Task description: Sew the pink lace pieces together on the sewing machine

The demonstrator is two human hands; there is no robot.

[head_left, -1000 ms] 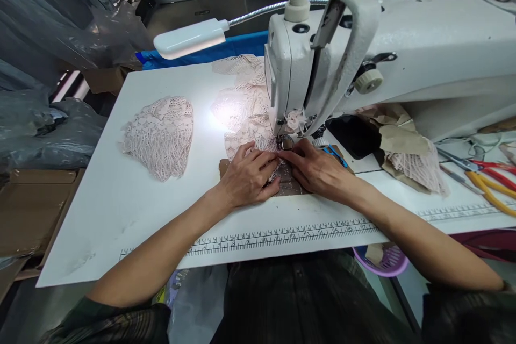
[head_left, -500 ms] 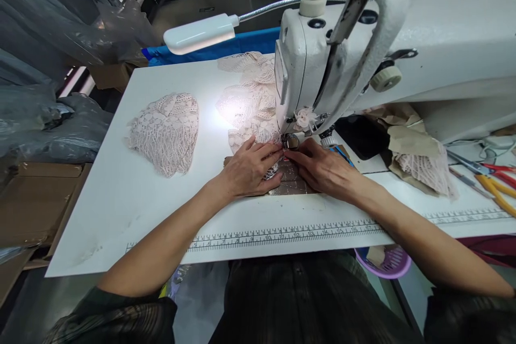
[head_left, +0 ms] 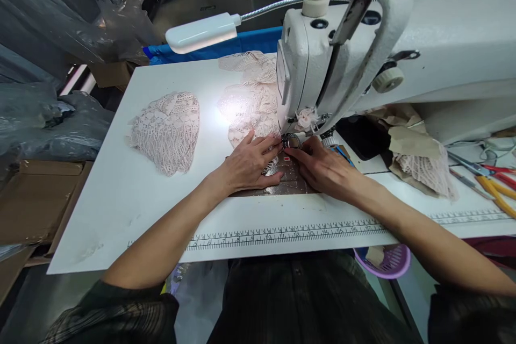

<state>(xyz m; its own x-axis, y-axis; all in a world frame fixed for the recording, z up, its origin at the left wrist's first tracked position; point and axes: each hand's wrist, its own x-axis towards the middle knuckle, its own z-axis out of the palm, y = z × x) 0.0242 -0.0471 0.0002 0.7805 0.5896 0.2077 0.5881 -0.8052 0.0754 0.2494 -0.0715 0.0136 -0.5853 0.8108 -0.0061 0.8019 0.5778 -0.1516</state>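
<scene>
A pale pink lace piece [head_left: 252, 99] lies bunched behind and left of the sewing machine's [head_left: 300, 59] needle area, its near end running toward the presser foot [head_left: 291, 141]. My left hand [head_left: 252, 164] rests flat on the lace's near end, fingers apart, fingertips beside the foot. On the foot's other side is my right hand [head_left: 326, 169], its fingers curled and its tips close to the foot; what they pinch is hidden. Beneath both hands a shiny brown plate [head_left: 288, 180] shows, with a small red-and-white mark.
Another lace piece [head_left: 167, 131] lies on the white table [head_left: 105, 193] at left. A lamp [head_left: 201, 32] shines from above. To the right are a black tray [head_left: 363, 137], wrapped lace [head_left: 421, 169] and orange-handled scissors [head_left: 494, 188]. A printed ruler [head_left: 282, 235] follows the front edge.
Less lace shows beside my left thumb, and the red-and-white mark on the plate is plainer. Both hands stay close to the presser foot; the view has shifted slightly.
</scene>
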